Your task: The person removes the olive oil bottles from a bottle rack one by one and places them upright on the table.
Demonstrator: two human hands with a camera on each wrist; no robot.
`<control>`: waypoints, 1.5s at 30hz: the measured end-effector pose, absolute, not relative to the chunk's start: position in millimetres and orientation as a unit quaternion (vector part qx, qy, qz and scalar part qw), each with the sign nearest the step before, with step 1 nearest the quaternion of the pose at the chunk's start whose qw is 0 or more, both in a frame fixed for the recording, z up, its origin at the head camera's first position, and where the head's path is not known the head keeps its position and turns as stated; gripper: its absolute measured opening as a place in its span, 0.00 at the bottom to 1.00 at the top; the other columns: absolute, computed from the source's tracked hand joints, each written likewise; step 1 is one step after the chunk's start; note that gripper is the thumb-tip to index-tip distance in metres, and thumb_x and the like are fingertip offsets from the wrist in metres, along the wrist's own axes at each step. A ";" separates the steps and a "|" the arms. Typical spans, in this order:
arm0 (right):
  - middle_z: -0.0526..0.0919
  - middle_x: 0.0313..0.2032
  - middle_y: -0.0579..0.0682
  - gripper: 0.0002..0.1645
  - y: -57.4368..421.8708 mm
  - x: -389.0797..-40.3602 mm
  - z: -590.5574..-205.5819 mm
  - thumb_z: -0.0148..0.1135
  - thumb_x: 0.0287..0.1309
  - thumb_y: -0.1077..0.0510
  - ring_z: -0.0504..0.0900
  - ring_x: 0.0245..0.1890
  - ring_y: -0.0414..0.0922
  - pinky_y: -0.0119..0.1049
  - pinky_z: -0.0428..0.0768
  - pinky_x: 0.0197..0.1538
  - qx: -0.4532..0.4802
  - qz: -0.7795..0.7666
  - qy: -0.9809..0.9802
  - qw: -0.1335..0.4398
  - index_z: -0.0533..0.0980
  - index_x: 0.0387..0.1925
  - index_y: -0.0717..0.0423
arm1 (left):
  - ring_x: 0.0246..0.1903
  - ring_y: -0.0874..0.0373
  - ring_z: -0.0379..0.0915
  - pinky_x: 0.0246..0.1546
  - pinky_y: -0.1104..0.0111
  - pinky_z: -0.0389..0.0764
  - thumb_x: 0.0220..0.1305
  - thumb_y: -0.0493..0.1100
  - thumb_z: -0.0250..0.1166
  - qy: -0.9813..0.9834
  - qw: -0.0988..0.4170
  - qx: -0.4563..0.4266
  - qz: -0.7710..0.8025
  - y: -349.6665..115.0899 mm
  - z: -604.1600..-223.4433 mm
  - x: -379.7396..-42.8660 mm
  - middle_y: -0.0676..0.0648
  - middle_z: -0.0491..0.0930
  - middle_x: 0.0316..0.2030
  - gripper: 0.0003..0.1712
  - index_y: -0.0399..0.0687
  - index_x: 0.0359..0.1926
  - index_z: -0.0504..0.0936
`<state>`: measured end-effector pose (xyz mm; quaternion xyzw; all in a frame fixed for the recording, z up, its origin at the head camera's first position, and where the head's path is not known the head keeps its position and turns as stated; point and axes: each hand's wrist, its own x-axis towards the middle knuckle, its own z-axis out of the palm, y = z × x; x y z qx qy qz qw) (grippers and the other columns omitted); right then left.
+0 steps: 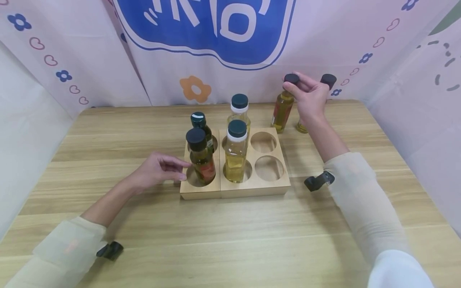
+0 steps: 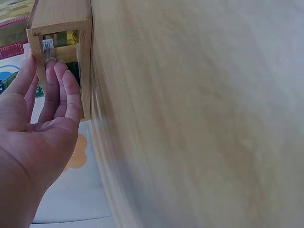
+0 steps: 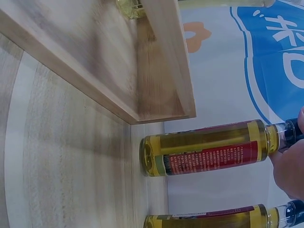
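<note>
My right hand point(image 1: 311, 100) pinches the black cap of an oil bottle point(image 1: 282, 112) behind the rack's right end. The bottle has a red label point(image 3: 209, 159) and yellow oil inside. A similar bottle point(image 3: 213, 220) stands beside it, partly hidden by the hand in the head view. At the wooden rack's point(image 1: 255, 189) left end, my left hand point(image 1: 155, 172) has its fingers loosely bent, fingertips right at the rack's edge. Close to them, a black-capped oil bottle point(image 1: 205, 170) sits tilted in the front left hole.
Behind it in the rack is a dark green bottle point(image 1: 207, 132). Two clear bottles of pale oil, one in front point(image 1: 235, 160) and one behind point(image 1: 239, 112), occupy the middle column. The right column shows two bare round holes. A printed cloth point(image 1: 162, 68) hangs behind the table.
</note>
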<state>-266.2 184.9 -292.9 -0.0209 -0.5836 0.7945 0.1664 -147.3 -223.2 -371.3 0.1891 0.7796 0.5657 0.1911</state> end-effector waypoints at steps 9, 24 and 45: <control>0.88 0.47 0.61 0.29 187.5 -268.4 -295.0 0.78 0.49 0.73 0.91 0.42 0.43 0.35 0.85 0.56 -0.028 0.800 -0.576 0.167 0.80 0.56 0.71 | 0.35 0.59 0.85 0.38 0.69 0.88 0.60 0.28 0.73 0.785 0.193 0.182 0.561 -222.5 -371.1 -148.2 0.43 0.89 0.40 0.20 0.23 0.53 0.83; 0.90 0.46 0.55 0.28 191.1 -268.6 -297.6 0.80 0.51 0.66 0.90 0.45 0.42 0.33 0.81 0.61 -0.021 0.771 -0.616 0.158 0.82 0.55 0.67 | 0.34 0.60 0.84 0.37 0.69 0.87 0.60 0.28 0.73 0.784 0.194 0.177 0.562 -222.9 -370.5 -147.2 0.45 0.88 0.39 0.20 0.24 0.53 0.83; 0.90 0.47 0.56 0.20 189.8 -267.6 -295.6 0.76 0.56 0.68 0.89 0.46 0.42 0.33 0.80 0.62 -0.009 0.765 -0.626 0.154 0.83 0.51 0.64 | 0.34 0.59 0.84 0.37 0.69 0.87 0.61 0.29 0.74 0.786 0.196 0.174 0.560 -223.0 -369.0 -146.6 0.47 0.88 0.38 0.20 0.24 0.53 0.83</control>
